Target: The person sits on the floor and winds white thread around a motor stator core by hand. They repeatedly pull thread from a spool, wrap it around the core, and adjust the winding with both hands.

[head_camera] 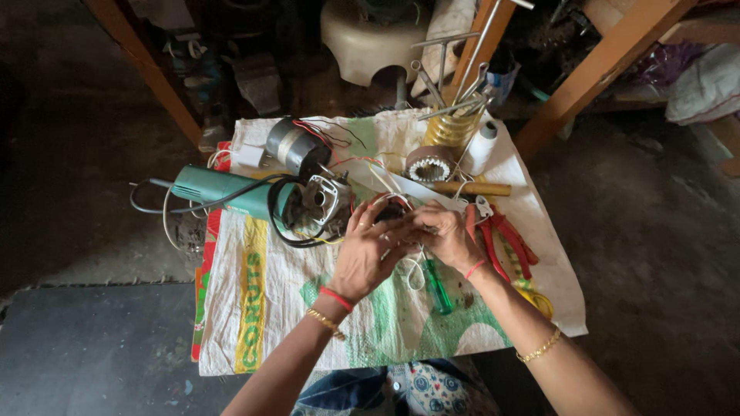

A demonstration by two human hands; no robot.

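Sacking point(262, 323) below; stator point(388, 212) between both hands' fingers point(401, 225).

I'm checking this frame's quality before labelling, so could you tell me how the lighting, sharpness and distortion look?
Head view: soft daylight falls on the white sack and both hands, left hand and right hand; the floor and upper corners sink into deep shadow; no glare; wide-angle bending shows at the wooden beams; the small part between the fingers is hard to resolve.
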